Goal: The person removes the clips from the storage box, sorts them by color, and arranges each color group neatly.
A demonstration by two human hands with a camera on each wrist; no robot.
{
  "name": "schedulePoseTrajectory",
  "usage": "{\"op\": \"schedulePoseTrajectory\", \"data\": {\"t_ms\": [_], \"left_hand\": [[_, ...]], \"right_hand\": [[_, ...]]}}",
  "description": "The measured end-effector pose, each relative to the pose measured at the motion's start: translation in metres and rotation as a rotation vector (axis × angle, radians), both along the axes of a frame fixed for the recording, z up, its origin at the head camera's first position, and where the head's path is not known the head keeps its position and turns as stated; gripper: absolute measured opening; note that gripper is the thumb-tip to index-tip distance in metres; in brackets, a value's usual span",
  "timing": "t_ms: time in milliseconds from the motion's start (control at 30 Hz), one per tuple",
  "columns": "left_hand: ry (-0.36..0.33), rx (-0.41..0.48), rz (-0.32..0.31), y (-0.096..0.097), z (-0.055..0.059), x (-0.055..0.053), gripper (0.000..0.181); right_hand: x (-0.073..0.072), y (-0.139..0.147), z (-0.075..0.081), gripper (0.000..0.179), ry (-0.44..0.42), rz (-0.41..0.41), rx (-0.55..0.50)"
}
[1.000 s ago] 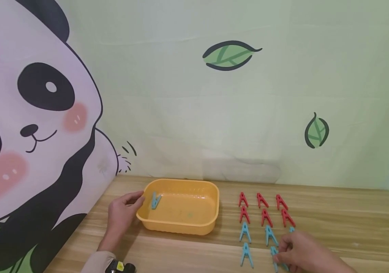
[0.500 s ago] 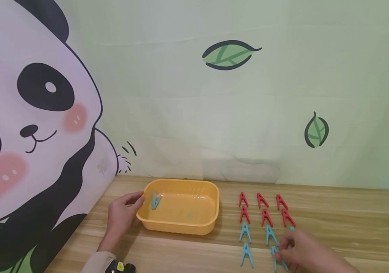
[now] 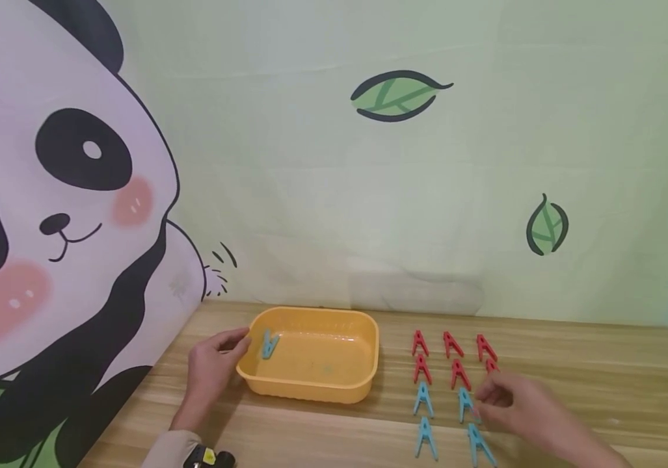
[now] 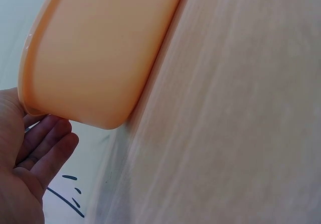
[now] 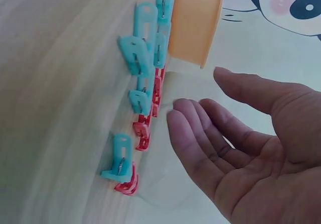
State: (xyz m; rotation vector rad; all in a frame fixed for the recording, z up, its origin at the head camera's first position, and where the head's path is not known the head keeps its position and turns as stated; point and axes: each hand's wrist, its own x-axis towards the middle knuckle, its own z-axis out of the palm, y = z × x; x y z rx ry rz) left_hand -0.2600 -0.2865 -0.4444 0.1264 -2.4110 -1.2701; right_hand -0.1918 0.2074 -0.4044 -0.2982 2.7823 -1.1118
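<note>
My left hand (image 3: pixel 213 367) is at the left end of a yellow plastic basin (image 3: pixel 310 392), its fingers touching the rim. In the left wrist view the fingers (image 4: pixel 57 153) are loosely extended beside the basin's outer wall. A light-blue clothespin (image 3: pixel 268 344) lies inside the basin. Over the right side of the table, my right hand (image 3: pixel 523 403) is near a blue clothespin (image 3: pixel 466 404). The right wrist view shows its thumb and fingers apart, with nothing between them. Another blue clothespin (image 5: pixel 121 156) is hidden behind this hand in the head view.
Red clothespins (image 3: pixel 421 369) stand in two rows at the back right of the wooden table (image 3: pixel 632 390). Nearer the front are more blue clothespins (image 3: pixel 425 438). Behind the table hangs a pale green backdrop (image 3: pixel 456 195) printed with a panda and leaves.
My right hand has moved away from the front blue clothespin, backward and slightly right, leaving it standing in place. It now covers part of a red clothespin. The left hand stays at the basin.
</note>
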Motion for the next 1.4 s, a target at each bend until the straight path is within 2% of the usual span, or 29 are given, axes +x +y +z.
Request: {"op": "schedulePoseTrajectory", "data": {"t_ms": [67, 167, 300, 533, 733, 967, 1233, 1400], "left_hand": [[0.002, -0.001, 0.002, 0.000, 0.000, 0.000, 0.027], [0.008, -0.001, 0.002, 0.001, 0.000, -0.001, 0.027], [0.011, -0.002, 0.000, 0.001, 0.000, -0.001, 0.027], [0.043, -0.001, 0.003, 0.000, -0.003, -0.002, 0.024], [0.053, 0.000, 0.002, 0.001, -0.004, -0.002, 0.024], [0.065, 0.001, 0.003, 0.001, -0.001, 0.000, 0.023], [0.041, -0.008, 0.005, 0.000, -0.001, -0.002, 0.025], [0.032, -0.020, 0.010, 0.000, -0.002, -0.002, 0.026]], "right_hand": [[-0.001, -0.004, 0.003, 0.012, 0.024, -0.013, -0.006], [0.000, -0.008, 0.008, 0.014, 0.093, 0.026, -0.027], [-0.001, -0.020, 0.016, 0.016, 0.124, 0.042, -0.054], [-0.010, -0.056, 0.028, 0.016, 0.194, 0.154, -0.183], [-0.021, -0.095, 0.033, 0.014, 0.224, 0.204, -0.253], [-0.036, -0.138, 0.031, 0.013, 0.267, 0.291, -0.318], [-0.052, -0.181, 0.029, 0.014, 0.250, 0.416, -0.358], [-0.062, -0.202, 0.026, 0.018, 0.254, 0.451, -0.382]]}}
